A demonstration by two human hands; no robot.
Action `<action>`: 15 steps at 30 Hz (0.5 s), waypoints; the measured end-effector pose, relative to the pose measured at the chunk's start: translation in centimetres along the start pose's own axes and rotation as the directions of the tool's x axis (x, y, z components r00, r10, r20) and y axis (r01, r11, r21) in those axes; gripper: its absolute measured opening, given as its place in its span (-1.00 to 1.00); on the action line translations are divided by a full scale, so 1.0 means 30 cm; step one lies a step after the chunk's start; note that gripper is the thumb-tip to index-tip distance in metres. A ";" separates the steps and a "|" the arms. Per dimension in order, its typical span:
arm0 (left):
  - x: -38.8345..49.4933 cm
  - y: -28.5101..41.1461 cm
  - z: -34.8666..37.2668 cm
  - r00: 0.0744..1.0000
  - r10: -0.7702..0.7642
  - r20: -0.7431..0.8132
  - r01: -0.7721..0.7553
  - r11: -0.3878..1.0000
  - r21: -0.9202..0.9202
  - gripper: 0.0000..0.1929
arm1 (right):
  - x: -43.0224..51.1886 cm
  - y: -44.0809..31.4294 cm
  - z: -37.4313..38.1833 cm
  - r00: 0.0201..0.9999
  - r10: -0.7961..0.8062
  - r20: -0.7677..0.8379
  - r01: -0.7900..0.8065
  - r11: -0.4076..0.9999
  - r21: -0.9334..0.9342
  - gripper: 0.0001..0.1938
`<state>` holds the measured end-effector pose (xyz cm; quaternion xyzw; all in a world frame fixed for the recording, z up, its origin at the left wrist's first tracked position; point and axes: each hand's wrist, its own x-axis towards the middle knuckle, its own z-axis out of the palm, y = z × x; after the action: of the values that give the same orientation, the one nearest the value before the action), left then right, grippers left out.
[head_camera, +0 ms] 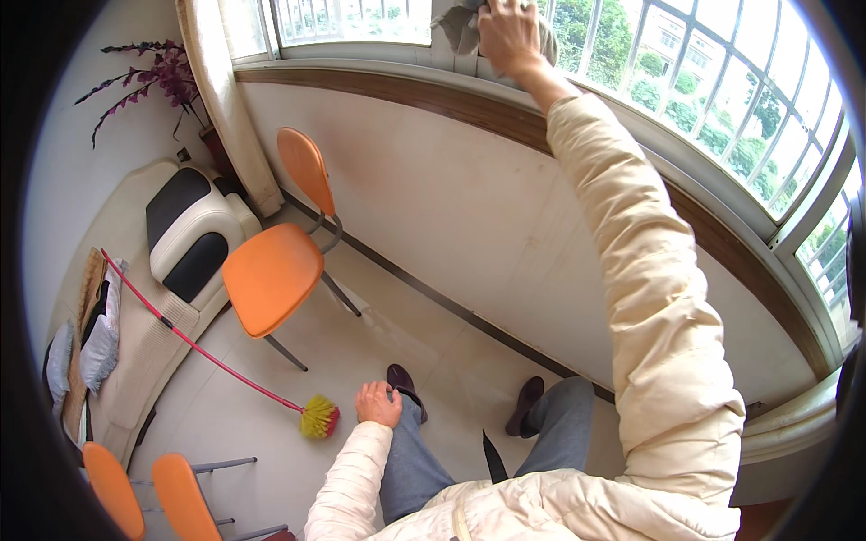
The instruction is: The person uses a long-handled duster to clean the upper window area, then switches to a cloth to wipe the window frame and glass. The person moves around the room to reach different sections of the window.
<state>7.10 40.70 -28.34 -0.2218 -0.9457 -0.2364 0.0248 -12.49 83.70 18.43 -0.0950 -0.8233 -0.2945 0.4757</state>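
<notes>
My right hand is raised at the top of the view, closed on a grey cloth against the frame between two window panes. The cloth hangs out on both sides of the hand. Below it runs the window sill with a brown wooden edge. My left hand rests near my left knee, fingers bent, with no object seen in it; its palm side is hidden. To its left, a brush with yellow and red bristles and a long red handle leans on the sofa.
An orange chair stands between the wall and a cream and black sofa holding cushions. More orange chairs are at the lower left. A curtain and purple flowers fill the corner. Metal bars lie outside the window.
</notes>
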 end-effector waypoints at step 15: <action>-0.011 -0.004 0.015 0.999 -0.019 -0.039 0.020 0.999 0.043 -0.82 | -0.045 -0.015 -0.103 0.785 0.002 0.619 -0.162 0.966 0.203 -0.74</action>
<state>7.38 40.68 -28.85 -0.2074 -0.9521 -0.2201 0.0453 -9.73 81.72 18.26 -0.1621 -0.9579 -0.1226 0.2030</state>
